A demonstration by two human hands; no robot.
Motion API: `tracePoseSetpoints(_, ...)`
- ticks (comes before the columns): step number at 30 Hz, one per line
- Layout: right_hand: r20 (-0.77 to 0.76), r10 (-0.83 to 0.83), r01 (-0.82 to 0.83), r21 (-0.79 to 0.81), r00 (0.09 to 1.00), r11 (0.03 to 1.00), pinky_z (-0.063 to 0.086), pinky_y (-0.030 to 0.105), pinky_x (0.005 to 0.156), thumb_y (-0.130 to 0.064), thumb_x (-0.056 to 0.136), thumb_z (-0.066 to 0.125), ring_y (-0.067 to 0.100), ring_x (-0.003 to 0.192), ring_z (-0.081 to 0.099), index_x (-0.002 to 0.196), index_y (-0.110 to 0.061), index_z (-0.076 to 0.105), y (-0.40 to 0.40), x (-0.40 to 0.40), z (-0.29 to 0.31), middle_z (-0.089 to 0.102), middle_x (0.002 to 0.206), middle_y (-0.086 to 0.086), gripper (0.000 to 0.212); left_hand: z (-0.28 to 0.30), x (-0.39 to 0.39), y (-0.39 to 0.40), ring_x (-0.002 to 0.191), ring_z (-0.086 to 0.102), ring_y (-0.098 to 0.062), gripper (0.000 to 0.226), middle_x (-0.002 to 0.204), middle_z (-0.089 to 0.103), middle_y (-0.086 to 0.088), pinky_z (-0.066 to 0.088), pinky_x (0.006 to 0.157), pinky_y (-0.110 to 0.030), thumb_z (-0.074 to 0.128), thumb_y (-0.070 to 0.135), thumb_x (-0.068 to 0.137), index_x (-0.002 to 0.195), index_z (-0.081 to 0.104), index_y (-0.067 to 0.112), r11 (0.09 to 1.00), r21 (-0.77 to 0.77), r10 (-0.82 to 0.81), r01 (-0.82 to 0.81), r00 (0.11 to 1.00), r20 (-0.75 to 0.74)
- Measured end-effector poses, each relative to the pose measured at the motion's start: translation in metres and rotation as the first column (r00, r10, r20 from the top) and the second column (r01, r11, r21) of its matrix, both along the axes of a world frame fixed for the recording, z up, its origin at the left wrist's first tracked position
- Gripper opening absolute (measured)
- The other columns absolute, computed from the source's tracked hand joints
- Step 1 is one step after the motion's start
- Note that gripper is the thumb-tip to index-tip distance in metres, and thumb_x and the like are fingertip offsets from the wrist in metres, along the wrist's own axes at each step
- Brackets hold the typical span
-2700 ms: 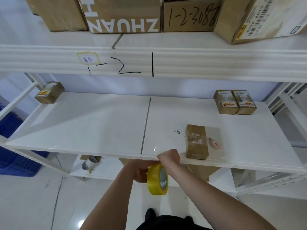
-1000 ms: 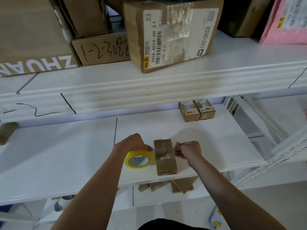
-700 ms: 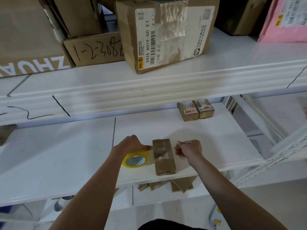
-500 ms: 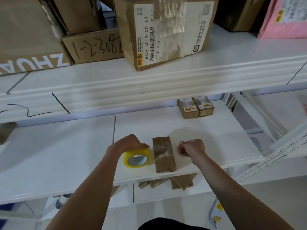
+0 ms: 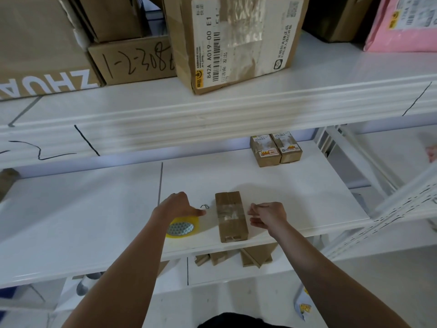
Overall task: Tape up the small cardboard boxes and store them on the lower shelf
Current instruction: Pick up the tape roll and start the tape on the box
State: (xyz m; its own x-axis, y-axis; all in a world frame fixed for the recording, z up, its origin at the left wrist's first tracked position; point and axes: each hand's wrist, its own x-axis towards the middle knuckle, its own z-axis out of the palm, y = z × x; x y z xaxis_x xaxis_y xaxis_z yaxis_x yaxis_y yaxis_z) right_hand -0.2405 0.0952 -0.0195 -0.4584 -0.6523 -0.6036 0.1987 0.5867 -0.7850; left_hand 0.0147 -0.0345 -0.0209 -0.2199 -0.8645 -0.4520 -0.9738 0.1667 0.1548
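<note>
Small box (image 5: 231, 216) lies flat on middle shelf (image 5: 295, 192), btwn both hands. Left hand (image 5: 176, 205) fingers relaxed above tape roll (image 5: 181, 227); right hand (image 5: 268, 215) fingers loosely curled, holding nothing visible. Box prob. light, stiff; tape band slick, so grip the long cardboard sides

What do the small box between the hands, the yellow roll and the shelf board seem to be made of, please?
Small box: brown cardboard, matte, with a glossy band of clear tape across its top.
Yellow roll: probably plastic packing tape, translucent yellow with a shiny edge; its core material is unclear.
Shelf board: smooth white with a soft sheen, likely painted metal or laminate.
</note>
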Motion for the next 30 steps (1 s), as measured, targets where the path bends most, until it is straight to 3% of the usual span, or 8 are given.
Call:
tracePoseSetpoints(10,-0.134,-0.043,0.042,-0.010,0.990,0.999,0.064,0.045,0.077,-0.015,0.095,0.071,0.034,0.084,0.075,0.096,0.002,0.076,0.001,0.008,0.002,0.076,0.091,0.014,0.017,-0.002,-0.009,0.003,0.061,0.056,-0.015,0.075,0.065,0.055,-0.001,0.042,0.058,-0.030,0.067,0.087,0.059,0.068,0.048,0.015,1.000,0.010,-0.008,0.007,0.999,0.050)
tracePoseSetpoints(14,-0.206,-0.040,0.037,-0.017,0.978,0.999,0.064,0.045,0.071,-0.016,0.094,0.073,0.033,0.078,0.075,0.077,-0.007,0.073,0.001,0.008,0.000,0.075,0.085,0.014,0.019,-0.001,-0.010,0.002,0.063,0.058,-0.016,0.074,0.066,0.057,-0.001,0.045,0.060,-0.030,0.069,0.086,0.060,0.070,0.050,0.015,1.000,0.011,-0.012,0.011,0.998,0.065)
tracePoseSetpoints(18,-0.195,-0.065,0.058,-0.041,0.979,0.997,0.065,0.040,0.067,-0.013,0.091,0.076,0.023,0.062,0.071,0.083,0.000,0.076,-0.001,0.009,-0.003,0.074,0.074,0.014,0.015,0.003,-0.009,0.000,0.072,0.061,-0.018,0.073,0.073,0.059,-0.001,0.050,0.066,-0.031,0.068,0.085,0.063,0.073,0.050,0.016,1.000,0.008,-0.023,0.023,0.996,0.087)
tracePoseSetpoints(22,-0.248,-0.033,0.027,-0.030,0.968,0.999,0.064,0.040,0.073,-0.014,0.088,0.078,0.021,0.061,0.071,0.070,-0.006,0.072,-0.003,0.012,-0.007,0.074,0.069,0.011,0.021,0.003,-0.008,-0.001,0.078,0.064,-0.020,0.074,0.076,0.061,-0.001,0.055,0.074,-0.033,0.069,0.085,0.063,0.079,0.054,0.014,0.999,0.012,-0.033,0.031,0.994,0.102)
tracePoseSetpoints(30,-0.341,0.052,-0.055,0.000,0.939,0.998,0.053,0.019,0.053,-0.018,0.091,0.076,0.014,0.055,0.068,0.076,-0.006,0.076,-0.004,0.013,-0.014,0.074,0.067,0.007,0.019,0.001,-0.007,0.002,0.088,0.067,-0.021,0.079,0.086,0.064,-0.001,0.058,0.085,-0.037,0.069,0.084,0.064,0.097,0.059,0.013,0.999,0.043,-0.038,0.032,0.991,0.131)
